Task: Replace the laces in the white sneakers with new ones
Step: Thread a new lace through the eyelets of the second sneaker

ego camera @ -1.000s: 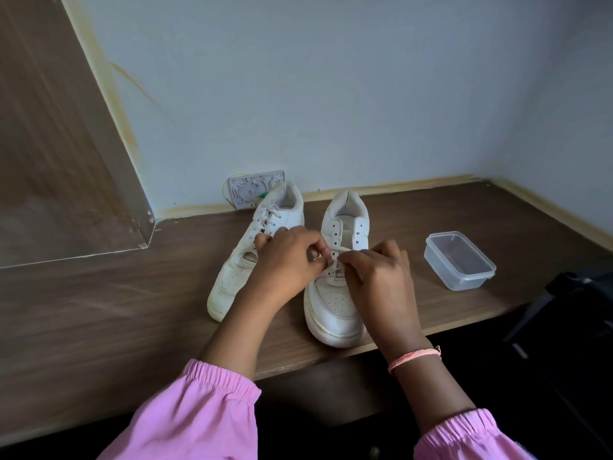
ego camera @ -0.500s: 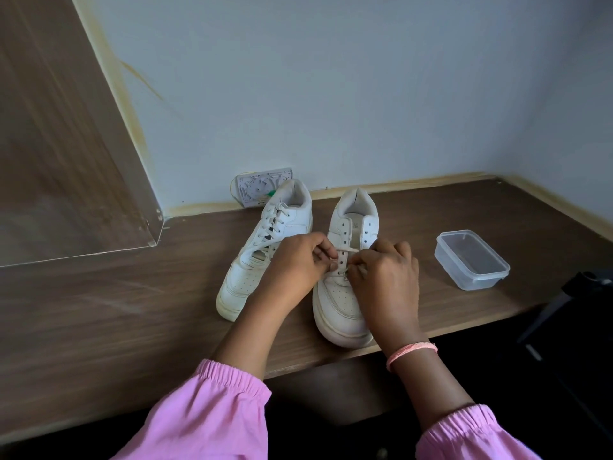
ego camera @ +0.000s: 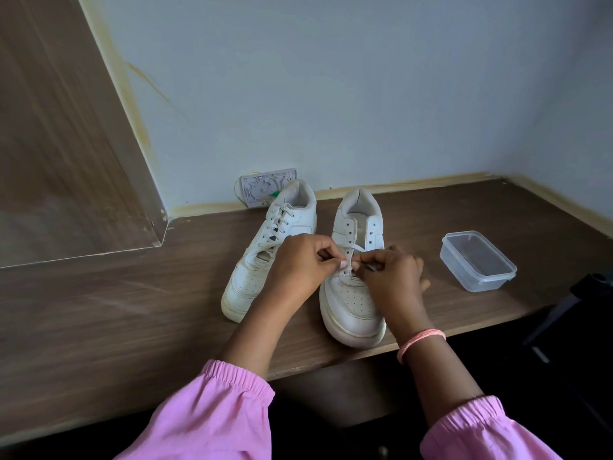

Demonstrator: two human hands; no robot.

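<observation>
Dark wood-grain bench (ego camera: 99, 310) set into a corner of pale walls, a wooden panel at upper left of the frame. Nearest, at bottom of frame: two pink sleeves, and a pink band (ego camera: 420, 341) on the right wrist. Both hands meet mid-frame over the right-hand sneaker (ego camera: 353, 293): left hand (ego camera: 300, 270) and right hand (ego camera: 389, 277) each pinch the white lace (ego camera: 348, 255) between thumb and fingertips at the lower eyelets, probably to work it through a hole. This shoe sits toe toward the bench edge, which likely keeps the eyelets within easy reach. Upper eyelets show bare; whether this lace is old or new cannot be told. Count: two sneakers; the left-hand sneaker (ego camera: 265, 257) is laced to the top. One clear plastic container (ego camera: 477, 260), lidless, right of centre. One white wall plate (ego camera: 265, 189) behind the shoes at the wall.
</observation>
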